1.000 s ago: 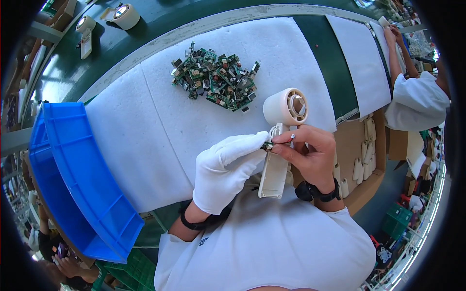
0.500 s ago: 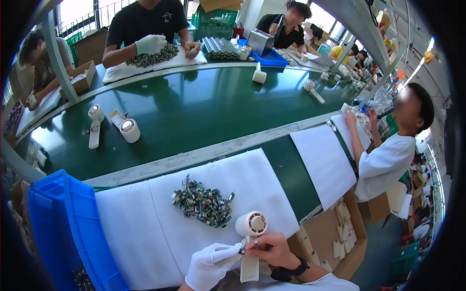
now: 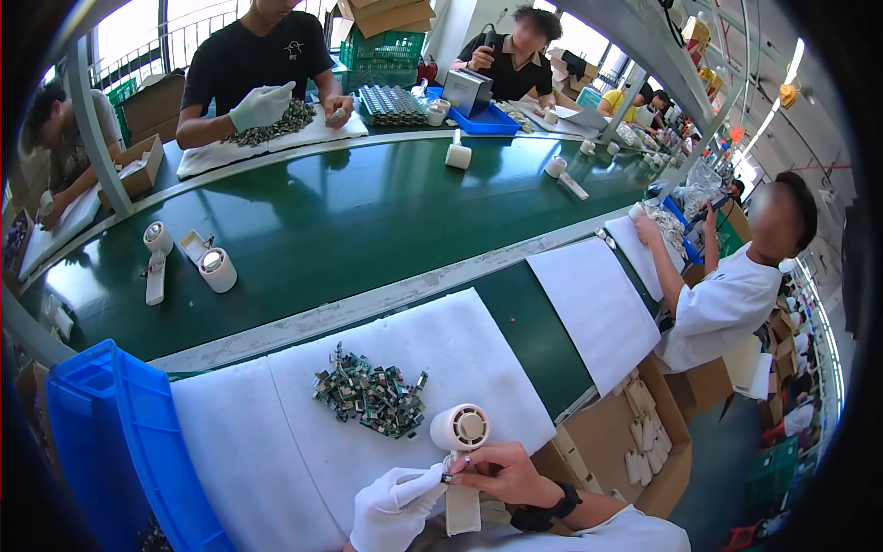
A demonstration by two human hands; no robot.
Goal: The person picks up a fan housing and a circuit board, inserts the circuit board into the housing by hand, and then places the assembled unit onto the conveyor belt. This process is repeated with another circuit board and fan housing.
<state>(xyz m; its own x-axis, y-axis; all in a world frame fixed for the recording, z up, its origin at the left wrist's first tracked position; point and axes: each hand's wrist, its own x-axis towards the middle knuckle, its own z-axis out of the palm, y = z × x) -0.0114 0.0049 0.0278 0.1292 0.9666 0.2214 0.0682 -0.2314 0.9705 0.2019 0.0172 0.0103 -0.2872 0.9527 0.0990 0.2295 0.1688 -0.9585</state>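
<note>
Just now, the view: tilted upward from the hands, so that a long green belt [image 3: 368, 239], mostly cut off a second ago, is shown sweeping from nine o'clock to two, with a co-worker in white [image 3: 731, 308] brought in more fully at three o'clock and a co-worker in black [image 3: 262, 69] revealed between ten and eleven.
White fan [image 3: 460, 428]: held at six o'clock in the frame, over the near edge of a white sheet [image 3: 225, 400] laid on the worktop [image 3: 520, 340], its open handle [image 3: 463, 515] pointed toward six.
Gloved left hand [image 3: 400, 506]: closed to a pinch, a small green circuit board [image 3: 448, 478] gripped near the top of the handle.
Bare right hand [image 3: 510, 477]: set at three o'clock from the board, thumb and forefinger nearly together; a tiny connector [image 3: 467, 461] appears to be pinched, too small to be confirmed.
Board pile [image 3: 371, 391]: touched by neither hand, at ten o'clock from the fan.
Blue bin [image 3: 166, 442]: stood at eight o'clock.
Cardboard box [image 3: 676, 478]: placed between four and five, pale casings [image 3: 649, 448] inside.
Work in hand: judged unadvanced by the shift; gaze seems to have been lifted, while both pinches are kept.
</note>
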